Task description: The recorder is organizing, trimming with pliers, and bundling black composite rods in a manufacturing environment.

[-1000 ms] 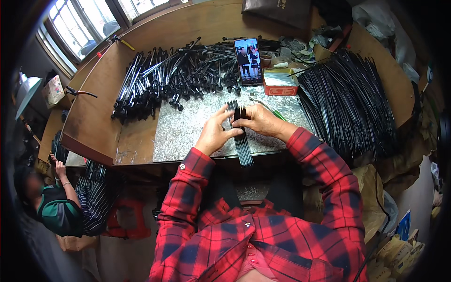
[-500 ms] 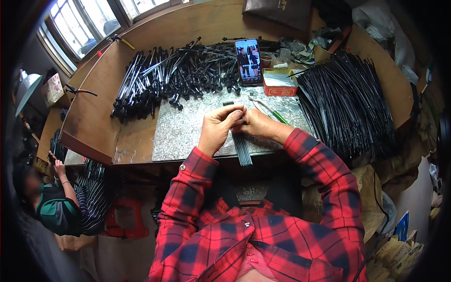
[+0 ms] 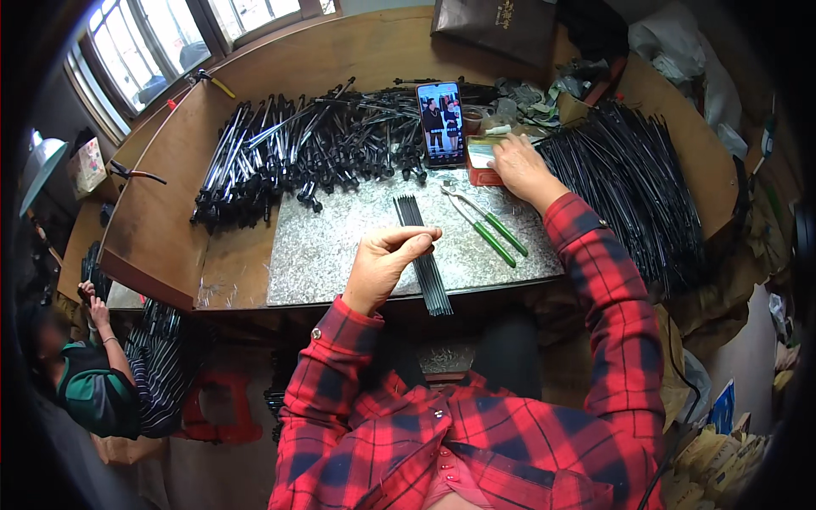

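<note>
My left hand (image 3: pixel 380 265) is over a bundle of thin black rods (image 3: pixel 433 285), its thumb and forefinger pressed together. Whatever small thing may be in that pinch is too hidden to make out. The bundle lies on the metal-topped work surface (image 3: pixel 327 246), its lower end sticking out past the front edge. My right hand (image 3: pixel 523 168) reaches to a red box (image 3: pixel 483 177) holding white strips (image 3: pixel 481 153). Its fingers are spread and bent down at the box's opening, and I see nothing held in them. Green-handled pliers (image 3: pixel 489 228) rest to the right of the bundle.
Behind the surface lies a heap of black and silver rods (image 3: pixel 293 144). A phone (image 3: pixel 441 126) stands propped beside the red box. Many long black rods (image 3: pixel 629 187) are piled at the right. A wooden side board (image 3: pixel 153 229) edges the left; another person (image 3: pixel 102 374) sits beyond it.
My right hand has left my left hand and moved up and right to the red box. The pliers are more fully in sight. My left hand stays over the bundle.
</note>
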